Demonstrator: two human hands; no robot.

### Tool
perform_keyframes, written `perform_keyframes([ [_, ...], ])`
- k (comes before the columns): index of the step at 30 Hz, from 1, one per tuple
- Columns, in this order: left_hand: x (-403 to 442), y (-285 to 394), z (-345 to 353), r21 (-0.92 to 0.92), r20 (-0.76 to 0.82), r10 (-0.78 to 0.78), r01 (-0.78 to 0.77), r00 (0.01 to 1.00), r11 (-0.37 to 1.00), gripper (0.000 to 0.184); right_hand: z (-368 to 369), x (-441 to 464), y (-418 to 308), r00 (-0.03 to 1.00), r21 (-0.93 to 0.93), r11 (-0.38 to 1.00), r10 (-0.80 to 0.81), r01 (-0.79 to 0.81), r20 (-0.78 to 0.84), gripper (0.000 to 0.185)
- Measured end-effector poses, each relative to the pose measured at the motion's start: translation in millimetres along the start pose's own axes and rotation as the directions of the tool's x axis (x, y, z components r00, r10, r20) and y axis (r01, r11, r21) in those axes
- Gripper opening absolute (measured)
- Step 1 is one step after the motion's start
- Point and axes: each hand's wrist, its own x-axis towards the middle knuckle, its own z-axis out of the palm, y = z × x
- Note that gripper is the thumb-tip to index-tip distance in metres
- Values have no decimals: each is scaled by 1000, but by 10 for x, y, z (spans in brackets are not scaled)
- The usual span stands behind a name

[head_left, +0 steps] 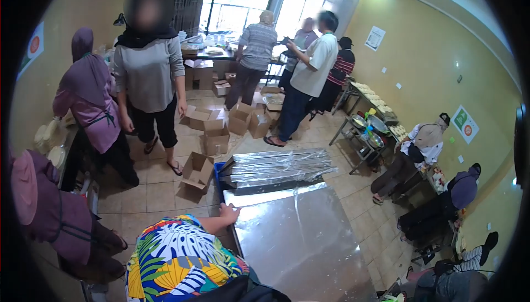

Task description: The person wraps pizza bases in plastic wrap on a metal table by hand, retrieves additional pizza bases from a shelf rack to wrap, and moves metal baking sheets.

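My left hand (227, 213) rests at the left edge of a shiny metal tabletop (303, 230), fingers lying on the edge and apart, holding nothing I can see. Its arm comes out of a brightly coloured leaf-print sleeve (182, 252). Beyond the tabletop lies a stack of long silvery metal pieces (276, 167), partly wrapped in clear plastic. A blue crate edge (220, 180) shows beside the stack. My right hand is out of sight.
Open cardboard boxes (196, 172) stand on the tiled floor ahead. A person in a grey top (149, 75) faces me at the left. Other people work along both walls. On the right, a side table holds bowls (376, 124) and rows of pale pieces (375, 99).
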Motion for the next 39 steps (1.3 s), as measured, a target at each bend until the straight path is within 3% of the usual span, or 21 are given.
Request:
perform_keyframes([
  [4,65,-65,89,5,-22,-19,19,1000,1000,53,-249,-140,30,995,-13,999,47,-49,-86,33],
  [7,-29,-51,93,124,-79,106,-95,991,988,52,-606,-507,84,977,-45,990,121,-131,-176,33],
  [8,-200,152,-99,152,-29,80,-75,996,986,51,-698,-658,83,968,-51,985,150,-164,-203,33],
  [10,-208,127,-66,254,-72,201,-177,977,951,50,-851,-974,55,946,-55,972,209,-229,-248,33],
  [16,-74,562,-239,439,233,338,-409,912,800,50,-1054,-1588,-77,879,-35,931,329,-363,-344,33],
  [18,30,580,-114,404,254,342,-421,905,812,56,-1087,-1675,-132,865,-27,922,351,-385,-360,33],
  [22,100,683,38,454,223,206,-288,953,843,71,-1285,-1734,-227,848,-42,909,370,-415,-380,33],
  [28,196,725,48,440,241,227,-315,944,841,78,-1242,-1410,-279,876,-22,923,358,-385,-324,33],
  [30,233,873,-29,459,275,299,-398,914,794,87,-1229,-1268,-300,893,-21,931,344,-366,-291,33],
  [32,411,1052,-128,470,413,80,-288,907,835,98,-1205,-1136,-316,907,-18,937,332,-348,-260,33],
  [34,580,1045,-172,416,483,58,-287,874,863,108,-1179,-1067,-350,915,-13,940,330,-342,-234,33],
  [37,684,998,-203,410,540,41,-305,841,860,105,-1173,-1074,-455,916,-8,937,339,-349,-214,33],
  [39,781,854,-139,300,500,121,-303,858,904,107,-1214,-1072,-560,918,-15,936,341,-351,-201,33],
])
